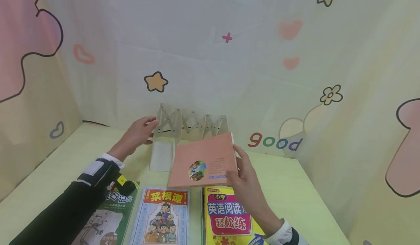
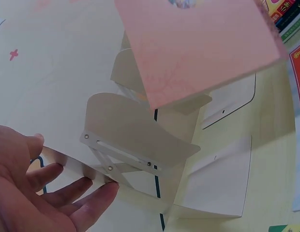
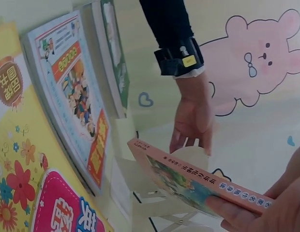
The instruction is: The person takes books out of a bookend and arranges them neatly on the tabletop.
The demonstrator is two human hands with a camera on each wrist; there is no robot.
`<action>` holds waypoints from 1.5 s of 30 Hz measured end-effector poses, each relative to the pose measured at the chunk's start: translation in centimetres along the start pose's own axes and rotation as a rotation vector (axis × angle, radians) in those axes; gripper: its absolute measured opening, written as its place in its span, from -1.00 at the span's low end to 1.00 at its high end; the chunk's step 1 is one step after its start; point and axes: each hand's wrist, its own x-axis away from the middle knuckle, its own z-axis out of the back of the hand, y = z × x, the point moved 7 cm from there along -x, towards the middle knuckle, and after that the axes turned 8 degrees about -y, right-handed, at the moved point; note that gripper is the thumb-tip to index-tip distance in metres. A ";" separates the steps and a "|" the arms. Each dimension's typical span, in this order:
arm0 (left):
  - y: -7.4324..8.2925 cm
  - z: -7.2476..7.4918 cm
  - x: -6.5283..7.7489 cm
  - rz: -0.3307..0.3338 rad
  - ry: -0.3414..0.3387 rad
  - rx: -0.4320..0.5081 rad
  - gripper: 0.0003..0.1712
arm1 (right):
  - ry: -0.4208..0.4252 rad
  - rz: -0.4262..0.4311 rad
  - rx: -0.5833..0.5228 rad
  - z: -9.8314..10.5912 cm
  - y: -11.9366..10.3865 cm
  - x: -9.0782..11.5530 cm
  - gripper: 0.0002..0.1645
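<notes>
A pink book [image 1: 203,161] is tilted in the air in front of a folding, beige bookend rack [image 1: 193,123]. My right hand [image 1: 244,181] grips it by its right edge, thumb on the cover facing me. In the right wrist view the book's spine [image 3: 208,181] shows white lettering, with the fingers round one end. My left hand [image 1: 139,133] is at the rack's left end panel [image 1: 167,123]. The left wrist view has its loosely bent fingers [image 2: 67,193] against the panel's outer side. Part of the rack is hidden behind the book.
Along the table's near side lie a green book [image 1: 111,219], a blue-bordered book [image 1: 162,217] and a stack topped by a yellow book [image 1: 226,216]. A patterned cloth [image 1: 210,66] hangs right behind the rack and along both sides.
</notes>
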 end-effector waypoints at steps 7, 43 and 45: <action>-0.1 0.4 0.0 0.010 -0.020 -0.016 -0.25 | -0.009 -0.079 -0.045 1.4 -1.3 1.0 -0.17; 5.5 -2.5 6.5 -0.197 0.184 -0.321 -0.40 | -0.191 -0.200 -0.287 1.2 -1.0 1.4 -0.21; 5.9 -3.9 7.1 -0.208 0.137 -0.331 -0.40 | -0.191 -0.202 -0.300 0.9 -0.8 1.2 -0.22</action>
